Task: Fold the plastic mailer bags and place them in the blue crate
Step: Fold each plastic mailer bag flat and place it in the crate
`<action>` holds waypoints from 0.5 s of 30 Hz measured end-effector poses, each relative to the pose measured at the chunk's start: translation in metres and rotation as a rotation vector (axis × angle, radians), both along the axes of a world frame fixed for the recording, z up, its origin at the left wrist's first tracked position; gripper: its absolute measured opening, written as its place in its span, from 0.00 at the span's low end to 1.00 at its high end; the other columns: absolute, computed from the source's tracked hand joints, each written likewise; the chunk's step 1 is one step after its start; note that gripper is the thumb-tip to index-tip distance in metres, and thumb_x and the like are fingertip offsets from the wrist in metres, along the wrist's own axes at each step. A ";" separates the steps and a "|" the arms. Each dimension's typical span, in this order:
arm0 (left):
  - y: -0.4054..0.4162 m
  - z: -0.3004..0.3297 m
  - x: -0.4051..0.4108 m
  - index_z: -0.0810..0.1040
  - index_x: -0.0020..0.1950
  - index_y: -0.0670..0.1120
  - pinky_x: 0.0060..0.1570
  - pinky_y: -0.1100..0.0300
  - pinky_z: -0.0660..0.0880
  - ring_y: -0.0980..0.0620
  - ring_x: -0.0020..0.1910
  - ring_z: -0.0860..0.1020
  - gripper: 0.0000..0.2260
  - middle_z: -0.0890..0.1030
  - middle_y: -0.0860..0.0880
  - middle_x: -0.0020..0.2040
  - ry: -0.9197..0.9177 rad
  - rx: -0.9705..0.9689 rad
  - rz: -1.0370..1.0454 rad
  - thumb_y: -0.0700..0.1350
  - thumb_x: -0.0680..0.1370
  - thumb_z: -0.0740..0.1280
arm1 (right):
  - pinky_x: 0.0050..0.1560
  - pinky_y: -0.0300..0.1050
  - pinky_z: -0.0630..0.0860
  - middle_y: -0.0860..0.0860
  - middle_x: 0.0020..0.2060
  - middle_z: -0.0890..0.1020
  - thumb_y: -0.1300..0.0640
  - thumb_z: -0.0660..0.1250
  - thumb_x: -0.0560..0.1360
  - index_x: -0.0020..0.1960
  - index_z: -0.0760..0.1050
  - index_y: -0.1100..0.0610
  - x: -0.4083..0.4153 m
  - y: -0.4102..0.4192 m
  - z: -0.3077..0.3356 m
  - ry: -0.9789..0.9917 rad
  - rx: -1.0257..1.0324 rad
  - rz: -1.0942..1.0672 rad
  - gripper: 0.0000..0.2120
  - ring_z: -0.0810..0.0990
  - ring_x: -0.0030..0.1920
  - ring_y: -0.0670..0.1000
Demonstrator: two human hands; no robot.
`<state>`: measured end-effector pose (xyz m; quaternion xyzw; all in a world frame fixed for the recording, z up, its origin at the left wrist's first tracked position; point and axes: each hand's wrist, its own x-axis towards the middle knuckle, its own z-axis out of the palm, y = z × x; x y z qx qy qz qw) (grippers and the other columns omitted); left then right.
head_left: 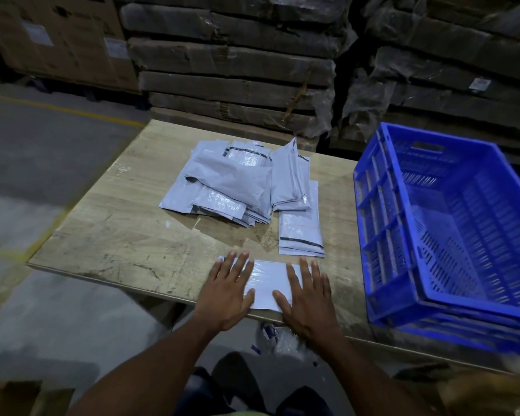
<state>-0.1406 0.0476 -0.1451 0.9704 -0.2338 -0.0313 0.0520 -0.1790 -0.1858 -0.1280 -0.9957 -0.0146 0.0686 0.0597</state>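
Observation:
A grey plastic mailer bag [266, 283] lies flat at the near edge of the wooden table [126, 235]. My left hand [227, 292] presses on its left part with straight, spread fingers. My right hand [308, 298] presses flat on its right part the same way. Behind them sits a loose pile of grey mailer bags [231, 184], and a small neat stack of mailers [300, 235] lies to its right. The blue crate [382, 235] stands on the table's right side; a pale sheet lies on its floor.
Stacked wrapped cardboard bundles [237, 85] rise behind the table, cardboard boxes [57, 40] stand at the far left. Concrete floor with yellow lines lies to the left. Crumpled plastic scraps [282, 340] lie on the floor below the table edge.

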 end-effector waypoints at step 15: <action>0.016 0.005 0.002 0.59 0.84 0.48 0.76 0.41 0.50 0.37 0.82 0.55 0.31 0.55 0.44 0.84 0.076 0.082 0.012 0.63 0.86 0.42 | 0.76 0.64 0.49 0.48 0.80 0.55 0.39 0.44 0.85 0.81 0.58 0.50 0.008 0.052 0.006 0.004 0.054 0.183 0.29 0.56 0.80 0.54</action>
